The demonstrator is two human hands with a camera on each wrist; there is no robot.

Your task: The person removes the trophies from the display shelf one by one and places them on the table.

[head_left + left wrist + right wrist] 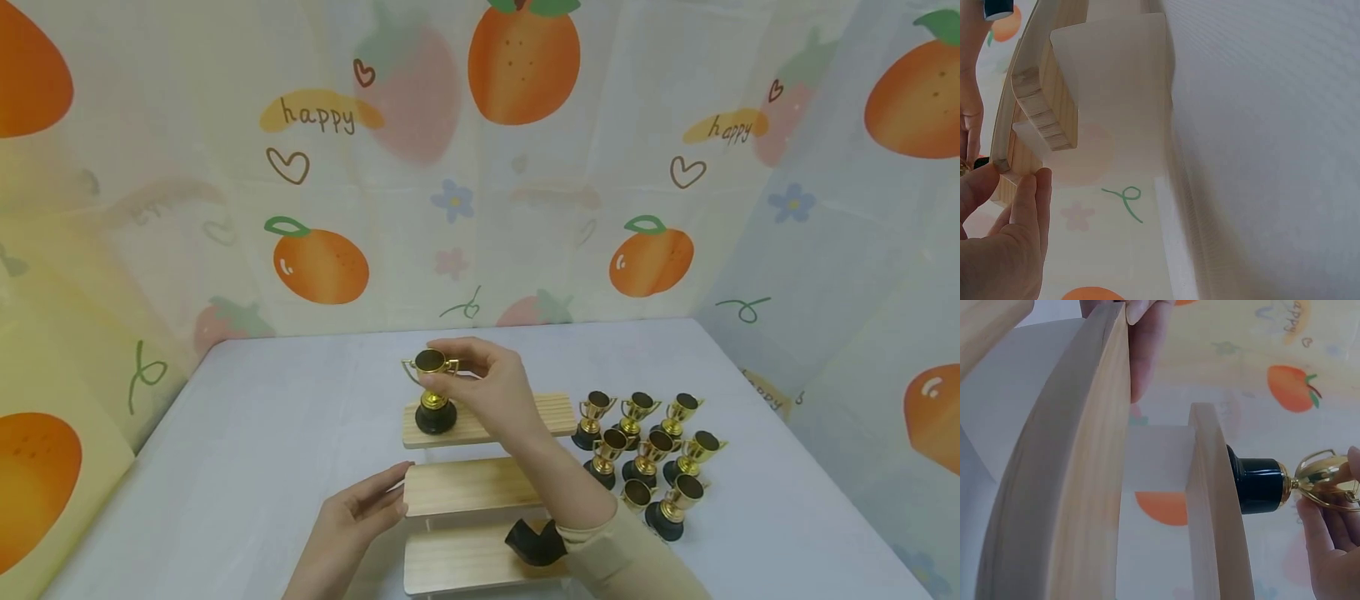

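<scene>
My right hand (pixel 491 387) pinches a small gold trophy cup (pixel 431 364) by its bowl and handle. Its black base stands at the left end of the top board (pixel 555 412) of a three-step wooden stand. In the right wrist view, the base of the trophy (pixel 1260 484) meets the board's surface. Thumb and fingers of my left hand (pixel 356 517) pinch the left end of the middle board (pixel 465 487). The left wrist view shows the left hand (pixel 1010 244) with its fingertips on that board's end, thumb on one face and fingers on the other.
Several more gold trophies (pixel 655 446) stand in rows on the white table (pixel 285 417), right of the stand. Partly under the right forearm, a black curved object (pixel 534 543) lies on the lowest board (pixel 450 558). A fruit-print curtain (pixel 480 183) hangs behind the table.
</scene>
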